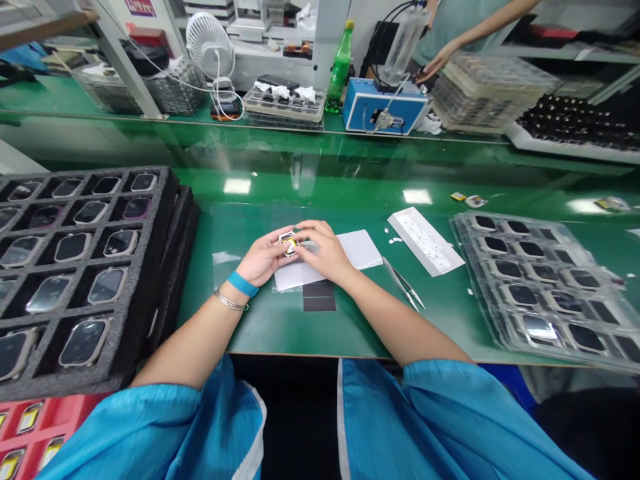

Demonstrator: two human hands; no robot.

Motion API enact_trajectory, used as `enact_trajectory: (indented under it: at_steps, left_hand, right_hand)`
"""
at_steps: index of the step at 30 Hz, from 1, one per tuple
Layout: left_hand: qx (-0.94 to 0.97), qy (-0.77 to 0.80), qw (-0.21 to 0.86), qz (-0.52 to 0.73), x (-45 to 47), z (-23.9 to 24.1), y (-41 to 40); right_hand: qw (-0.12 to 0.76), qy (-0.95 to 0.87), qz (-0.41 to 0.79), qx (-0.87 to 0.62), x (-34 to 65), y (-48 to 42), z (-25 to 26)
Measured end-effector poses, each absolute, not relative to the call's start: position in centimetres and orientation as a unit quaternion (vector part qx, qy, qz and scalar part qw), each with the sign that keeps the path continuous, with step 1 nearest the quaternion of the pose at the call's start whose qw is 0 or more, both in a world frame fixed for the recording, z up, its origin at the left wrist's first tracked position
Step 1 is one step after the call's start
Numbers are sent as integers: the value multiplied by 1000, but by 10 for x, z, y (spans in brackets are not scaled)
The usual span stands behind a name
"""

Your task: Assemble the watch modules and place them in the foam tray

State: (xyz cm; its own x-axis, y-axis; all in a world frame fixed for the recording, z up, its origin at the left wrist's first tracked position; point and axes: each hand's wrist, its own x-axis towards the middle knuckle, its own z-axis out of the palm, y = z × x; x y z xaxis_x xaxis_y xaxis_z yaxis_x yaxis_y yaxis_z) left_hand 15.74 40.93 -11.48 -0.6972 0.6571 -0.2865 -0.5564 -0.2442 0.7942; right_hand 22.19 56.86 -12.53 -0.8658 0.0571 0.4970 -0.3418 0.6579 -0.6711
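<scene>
Grip: left hand (263,259) and right hand (324,250) pinched closed on a small metal-framed part (287,243)
Part: between them, above a white sheet (359,250)
Risk: a slip could drop it onto the green surface (260,320)

**Operator's garment and wrist wear: loose bright-blue crinkled-fabric smock (440,407).**
Narrow white trim (255,433) edges the smock's front openings. The bare left forearm (200,340) carries a flat turquoise wristband (243,284) and a thin silver chain-link bracelet (231,301).
</scene>
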Motion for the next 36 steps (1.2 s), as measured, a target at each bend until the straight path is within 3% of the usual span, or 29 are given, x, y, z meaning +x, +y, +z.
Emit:
enact_trajectory:
  at_steps: [4, 7, 19, 27, 33, 36]
  left_hand:
    - [102, 486, 382, 779, 160, -118, 410]
    - [128, 483, 385, 776, 161, -117, 410]
    - [153, 538, 303, 771, 158, -120, 413]
    - [119, 534, 172, 819, 162, -100, 398]
    - [241, 750, -130, 602, 210, -68, 353]
    - [266, 776, -213, 531, 237, -55, 321]
  right_hand:
    - [88, -773, 627, 34, 217, 568, -132]
    - [5, -711, 702, 43, 216, 566, -133]
    - [108, -778, 619, 17, 216, 557, -137]
    - [232, -819, 525, -16, 214, 569, -142]
    - [207, -825, 524, -52, 213, 571, -146]
    - [187, -830, 521, -68, 214, 571, -148]
